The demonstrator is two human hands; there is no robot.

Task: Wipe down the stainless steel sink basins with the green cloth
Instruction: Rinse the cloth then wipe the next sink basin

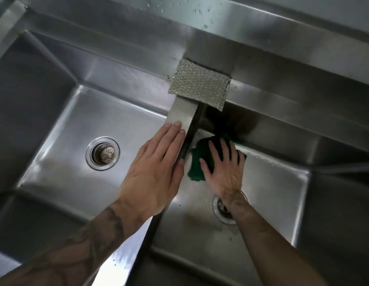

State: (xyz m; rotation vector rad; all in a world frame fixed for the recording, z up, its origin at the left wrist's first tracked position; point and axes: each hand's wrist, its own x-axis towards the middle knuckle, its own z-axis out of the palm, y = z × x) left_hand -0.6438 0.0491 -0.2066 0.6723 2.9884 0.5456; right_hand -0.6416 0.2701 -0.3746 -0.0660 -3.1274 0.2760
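Observation:
A double stainless steel sink fills the view, with a left basin (pixel 61 124) and a right basin (pixel 274 182). My right hand (pixel 224 168) presses flat, fingers spread, on the dark green cloth (pixel 197 162) on the floor of the right basin, near its far left corner. My left hand (pixel 156 172) lies flat and empty on the divider (pixel 180 116) between the two basins, fingers together, thumb over the divider's right edge.
A silver scouring pad (pixel 200 86) lies on the far end of the divider. The left drain (pixel 102 153) sits mid-basin. The right drain (pixel 221 209) is partly hidden by my right wrist. A raised back ledge (pixel 262 38) runs behind both basins.

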